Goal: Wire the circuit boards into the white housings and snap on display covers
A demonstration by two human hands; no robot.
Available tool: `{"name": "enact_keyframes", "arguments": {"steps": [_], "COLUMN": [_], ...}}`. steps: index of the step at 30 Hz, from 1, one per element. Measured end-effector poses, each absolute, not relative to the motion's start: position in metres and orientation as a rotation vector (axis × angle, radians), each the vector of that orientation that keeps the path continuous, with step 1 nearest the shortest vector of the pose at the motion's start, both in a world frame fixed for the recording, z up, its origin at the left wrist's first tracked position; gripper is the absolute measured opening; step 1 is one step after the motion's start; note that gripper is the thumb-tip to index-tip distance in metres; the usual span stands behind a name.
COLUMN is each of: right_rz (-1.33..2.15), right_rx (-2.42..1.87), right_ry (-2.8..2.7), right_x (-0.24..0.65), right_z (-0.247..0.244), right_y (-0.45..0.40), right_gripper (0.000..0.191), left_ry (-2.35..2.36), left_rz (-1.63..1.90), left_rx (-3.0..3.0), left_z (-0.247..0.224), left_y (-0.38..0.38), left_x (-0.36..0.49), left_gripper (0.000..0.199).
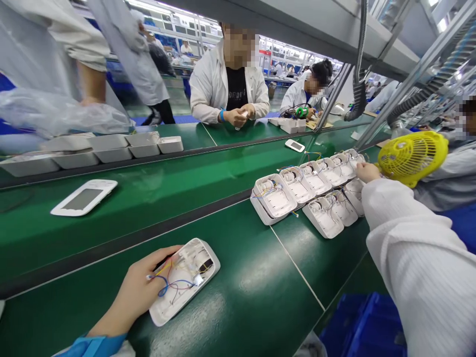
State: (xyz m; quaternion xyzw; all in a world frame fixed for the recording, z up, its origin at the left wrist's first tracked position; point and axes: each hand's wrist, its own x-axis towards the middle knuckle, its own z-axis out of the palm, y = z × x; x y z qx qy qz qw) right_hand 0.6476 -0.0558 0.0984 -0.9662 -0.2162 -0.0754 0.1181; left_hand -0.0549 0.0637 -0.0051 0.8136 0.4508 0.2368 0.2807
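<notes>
My left hand is closed round the left side of a white plastic housing low on the green bench. Inside the housing are a motor-like part with a black band and loose red, yellow and blue wires. My right hand reaches out to the far end of a group of similar white housings, standing in two rows with wires in them. Its fingers touch or nearly touch the end of the back row; what they hold, if anything, is hidden.
White panels with grey screens lie on the green belt. White trays stand beyond it. A yellow fan is beside my right forearm. Blue crates sit below the bench. People in white coats are across the belt.
</notes>
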Motion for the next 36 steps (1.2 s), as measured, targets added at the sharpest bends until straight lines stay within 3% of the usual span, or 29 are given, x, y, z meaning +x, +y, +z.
{"name": "enact_keyframes", "arguments": {"steps": [8, 11, 13, 17, 20, 23, 26, 30, 36], "right_rz": [-0.473, -0.521, -0.347, 0.092, 0.573, 0.673, 0.776, 1.002, 1.345], "right_rx": [-2.521, -2.314, -2.105, -1.729, -1.484, -1.465, -1.414, -1.265, -0.991], "right_ry": [-0.923, -1.248, -1.552, -2.006, -1.9, -1.72, -1.612, -1.671, -1.913], "right_x": [0.563, 0.468, 0.38, 0.211, 0.14, 0.125, 0.14, 0.156, 0.16], "right_z": [0.148, 0.175, 0.182, 0.135, 0.066, 0.01, -0.013, -0.009, 0.005], "right_y": [0.026, 0.087, 0.112, 0.118, 0.106, 0.093, 0.08, 0.067, 0.068], "right_gripper": [0.03, 0.024, 0.023, 0.018, 0.018, 0.037, 0.047, 0.043, 0.03], "left_ry": [1.045, 1.088, 1.213, 1.604, 1.902, 2.09, 2.225, 2.434, 2.288], "left_rz": [0.697, 0.789, 0.895, 1.086, 1.123, 1.045, 0.932, 0.803, 0.637], "left_rx": [2.092, 2.041, 2.017, 1.962, 1.875, 1.81, 1.739, 1.51, 1.707], "left_z": [-0.001, 0.001, 0.003, 0.006, 0.009, 0.013, 0.021, 0.029, 0.045], "left_y": [0.048, 0.056, 0.072, 0.125, 0.171, 0.21, 0.237, 0.255, 0.259], "left_x": [-0.047, -0.049, -0.058, -0.088, -0.099, -0.101, -0.109, -0.135, -0.159], "left_gripper": [0.033, 0.035, 0.036, 0.039, 0.054, 0.057, 0.053, 0.058, 0.041]}}
